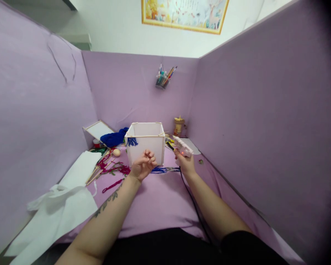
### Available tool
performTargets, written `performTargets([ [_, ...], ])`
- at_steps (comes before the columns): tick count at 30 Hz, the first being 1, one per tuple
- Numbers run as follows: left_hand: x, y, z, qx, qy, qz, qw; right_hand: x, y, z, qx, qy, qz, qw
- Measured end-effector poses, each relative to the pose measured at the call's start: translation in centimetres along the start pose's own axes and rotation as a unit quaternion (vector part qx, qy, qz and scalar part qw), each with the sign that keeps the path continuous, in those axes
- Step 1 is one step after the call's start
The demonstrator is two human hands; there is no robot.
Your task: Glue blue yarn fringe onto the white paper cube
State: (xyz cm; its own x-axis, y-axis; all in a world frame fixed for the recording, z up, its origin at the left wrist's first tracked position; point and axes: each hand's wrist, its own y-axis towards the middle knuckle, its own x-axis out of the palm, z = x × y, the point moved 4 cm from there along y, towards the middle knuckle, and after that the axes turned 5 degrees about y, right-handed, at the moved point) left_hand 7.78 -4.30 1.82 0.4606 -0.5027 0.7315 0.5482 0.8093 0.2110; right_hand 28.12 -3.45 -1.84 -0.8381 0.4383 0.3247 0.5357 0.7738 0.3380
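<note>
From where I watch, nearest the camera are 2 bare forearms over the purple table (pixel 160 206), with a black cord (pixel 191 200) trailing back along the right arm. To the left lies crumpled white paper (pixel 63 206).

My left hand (pixel 142 165) sits just in front of the white box (pixel 146 143). Its fingers are curled shut with the tips pinched together; I cannot tell whether anything small is caught between them. My right hand (pixel 186 163) is closed around the grip of the glue gun (pixel 182 146), whose nozzle points left toward the box's near right corner, and a red light shows on its body.

The box stands upright and open-topped in the middle of the table, its edges framed with pale sticks. 1 blue tassel (pixel 131 141) already hangs at the top left corner of the near face. The other corner on that face is bare, so I judge the trimming as only begun, with most corners left. More blue thread (pixel 160 170) lies on the table between the 2 hands.

Further left are red cords and thin sticks (pixel 107 167), a small wooden ball (pixel 116 152) and a bundle of blue yarn (pixel 113 138). On the back wall hangs a cup of brushes (pixel 163 78).
</note>
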Motion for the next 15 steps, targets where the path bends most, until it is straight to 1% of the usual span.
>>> performTargets([
  [4,-0.3,0.1,-0.1,0.003,0.029,0.031,0.999,0.1,0.0,0.0,0.004,-0.001,-0.005,1.000],
  [12,-1.1,0.7,-0.5,0.009,0.071,0.073,0.995,0.1,-0.1,-0.2,0.007,-0.007,-0.004,1.000],
  [15,-1.1,0.7,-0.5,0.003,0.076,0.062,0.995,0.1,-0.2,-0.3,0.010,-0.008,-0.002,1.000],
])
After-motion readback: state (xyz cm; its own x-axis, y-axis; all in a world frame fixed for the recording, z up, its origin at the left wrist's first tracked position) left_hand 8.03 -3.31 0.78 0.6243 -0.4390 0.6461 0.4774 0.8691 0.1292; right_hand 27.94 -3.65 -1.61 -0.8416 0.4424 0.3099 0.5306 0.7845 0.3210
